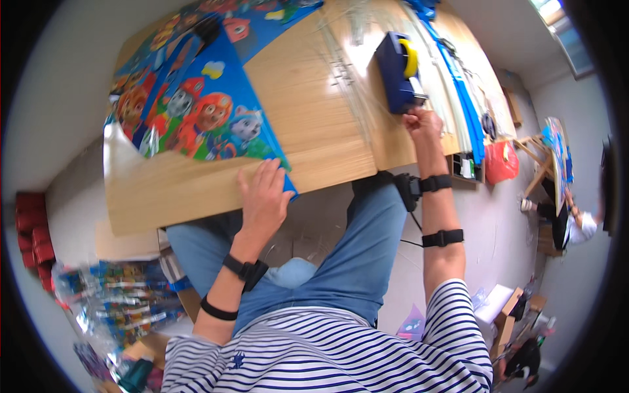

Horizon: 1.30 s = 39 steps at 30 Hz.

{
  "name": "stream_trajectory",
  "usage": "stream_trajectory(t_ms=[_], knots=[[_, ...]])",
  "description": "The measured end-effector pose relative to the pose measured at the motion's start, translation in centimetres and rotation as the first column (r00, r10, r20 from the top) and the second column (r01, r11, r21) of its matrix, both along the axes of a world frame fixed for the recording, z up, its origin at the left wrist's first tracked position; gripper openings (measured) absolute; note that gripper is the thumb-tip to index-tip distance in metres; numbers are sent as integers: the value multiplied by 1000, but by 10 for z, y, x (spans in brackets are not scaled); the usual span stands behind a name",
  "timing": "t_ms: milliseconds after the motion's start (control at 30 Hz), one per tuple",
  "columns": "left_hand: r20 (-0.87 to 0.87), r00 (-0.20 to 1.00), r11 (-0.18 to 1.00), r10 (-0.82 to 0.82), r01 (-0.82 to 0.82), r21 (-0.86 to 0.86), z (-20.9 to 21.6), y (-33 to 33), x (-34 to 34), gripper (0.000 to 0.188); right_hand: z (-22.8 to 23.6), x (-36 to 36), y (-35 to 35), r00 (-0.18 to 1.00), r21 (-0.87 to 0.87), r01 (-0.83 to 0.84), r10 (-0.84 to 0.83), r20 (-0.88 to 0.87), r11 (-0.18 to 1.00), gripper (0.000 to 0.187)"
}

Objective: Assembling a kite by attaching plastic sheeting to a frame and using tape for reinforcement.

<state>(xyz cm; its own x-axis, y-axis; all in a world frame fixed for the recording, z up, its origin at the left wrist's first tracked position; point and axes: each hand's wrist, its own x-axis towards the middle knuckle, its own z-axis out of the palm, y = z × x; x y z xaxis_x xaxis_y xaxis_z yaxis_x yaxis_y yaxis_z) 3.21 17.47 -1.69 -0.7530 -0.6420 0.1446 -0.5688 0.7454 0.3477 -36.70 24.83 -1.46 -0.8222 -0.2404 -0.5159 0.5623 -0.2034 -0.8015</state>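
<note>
My left hand lies with its fingers stretched out on the blue edge and corner of a kite-like printed sheet. The sheet shows cartoon animal characters and spreads over the left part of the wooden table. At the right, the fingers of my right hand are pinched together at the near, cutting end of a dark blue tape dispenser. A yellow roll core sits in the dispenser. Whatever is between those right fingertips is too small or hidden to make out.
Thin clear rods lie on the wooden table left of the dispenser. Blue strips run along its right side. A red bag hangs by the right edge. Wrapped packages lie at lower left. Another person works far right.
</note>
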Motion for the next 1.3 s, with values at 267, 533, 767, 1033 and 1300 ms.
stream_trajectory(t_ms=[267, 533, 767, 1033, 1300], knots=[[-79, 997, 999, -20, 22, 32, 6, -1, -1, 50, 30, 45, 3, 689, 297, -469, 555, -466, 832, 7], [-82, 996, 999, 26, -29, -31, 2, 5, -2, 52, 71, 184, -103, -613, 938, -274, 713, -340, 211, 3], [-87, 996, 997, 27, -33, -69, -4, 4, -4, 49, 45, 225, -144, -877, 982, -68, 459, -142, 175, 4], [-127, 991, 995, 46, -57, -85, -5, 4, -5, 45, 41, 234, -153, -915, 993, 3, 402, -44, 117, 5], [-191, 981, 996, 30, -46, -81, -5, 2, -6, 37, 36, 236, -157, -938, 992, 29, 346, -16, 125, 5]])
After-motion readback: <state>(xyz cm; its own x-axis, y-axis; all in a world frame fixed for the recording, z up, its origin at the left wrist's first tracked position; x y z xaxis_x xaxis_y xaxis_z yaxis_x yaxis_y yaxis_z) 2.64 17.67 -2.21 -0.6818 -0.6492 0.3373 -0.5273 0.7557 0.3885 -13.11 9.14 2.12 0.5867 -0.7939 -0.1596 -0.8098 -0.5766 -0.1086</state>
